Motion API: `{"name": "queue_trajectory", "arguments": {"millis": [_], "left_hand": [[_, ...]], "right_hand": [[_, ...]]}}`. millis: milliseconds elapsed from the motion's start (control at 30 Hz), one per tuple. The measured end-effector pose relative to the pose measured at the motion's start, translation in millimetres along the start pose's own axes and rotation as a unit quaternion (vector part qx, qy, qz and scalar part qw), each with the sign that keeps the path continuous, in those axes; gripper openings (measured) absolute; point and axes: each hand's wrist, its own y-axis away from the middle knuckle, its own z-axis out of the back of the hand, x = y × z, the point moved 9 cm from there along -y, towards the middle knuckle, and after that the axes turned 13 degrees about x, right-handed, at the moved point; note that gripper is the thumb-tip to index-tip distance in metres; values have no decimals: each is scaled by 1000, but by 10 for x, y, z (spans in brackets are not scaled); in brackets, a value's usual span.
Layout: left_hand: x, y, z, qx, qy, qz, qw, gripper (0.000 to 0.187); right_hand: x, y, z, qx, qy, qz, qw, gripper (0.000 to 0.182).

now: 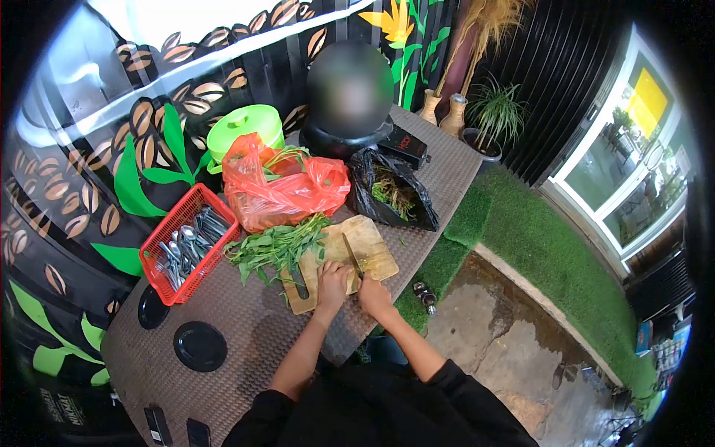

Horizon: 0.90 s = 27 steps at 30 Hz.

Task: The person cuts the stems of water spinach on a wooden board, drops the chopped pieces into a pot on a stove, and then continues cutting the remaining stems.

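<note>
My right hand (375, 295) grips the handle of a kitchen knife (350, 251), its blade pointing away from me across the wooden cutting board (371, 237). To the left of the blade, my left hand (334, 283) presses down on the board with fingers curled, over the stem ends of leafy greens (277, 248). The greens spread leftward off the board onto the table; what lies under the fingers is mostly hidden. Small green bits (364, 264) lie to the right of the knife.
A red plastic bag (283, 190), a black bag of plant scraps (393, 195) and a lime-green pot (244, 131) stand behind the board. Left are a red cutlery basket (195, 277), black plates (200, 346) and phones (198, 432). The woven table's (257, 316) right edge borders artificial grass (438, 272).
</note>
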Motion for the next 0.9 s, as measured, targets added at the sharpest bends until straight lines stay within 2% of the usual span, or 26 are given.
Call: {"name": "queue_trajectory", "arguments": {"millis": [100,233,300,400,467,533,600,667,733,833,867,900], "left_hand": [[64,5,-12,-2,9,18,1000,10],[-18,18,19,-7,-12,4,1000,13],[-87,74,42,-10,-17,-3,1000,14],[-140,109,76,-13,-45,-10,999,15],[-89,95,59,18,1,-4,1000,16],[41,51,9,18,23,-12,1000,16],[52,-6,29,16,44,-20,999,18],[143,-8,91,32,177,83,980,25],[151,21,71,32,176,88,980,27],[200,44,8,15,191,83,978,29],[236,55,6,-3,205,77,976,26],[241,47,11,-6,205,76,976,26]], "right_hand": [[22,201,-94,20,13,-51,998,29],[-3,94,-190,53,3,-71,996,27],[23,-6,-82,-7,19,4,1000,26],[-12,25,-91,-17,-5,4,1000,30],[1,105,-120,-15,-14,-1,1000,30],[24,224,-173,10,-21,-54,998,33],[27,189,-248,2,-2,-63,998,32],[-17,113,-239,-6,15,-73,997,32],[24,-16,-147,-3,17,-30,999,33],[49,29,-93,-29,31,-16,999,30],[86,66,-130,-31,32,-15,999,30],[89,141,-208,-12,22,-52,998,29]]}}
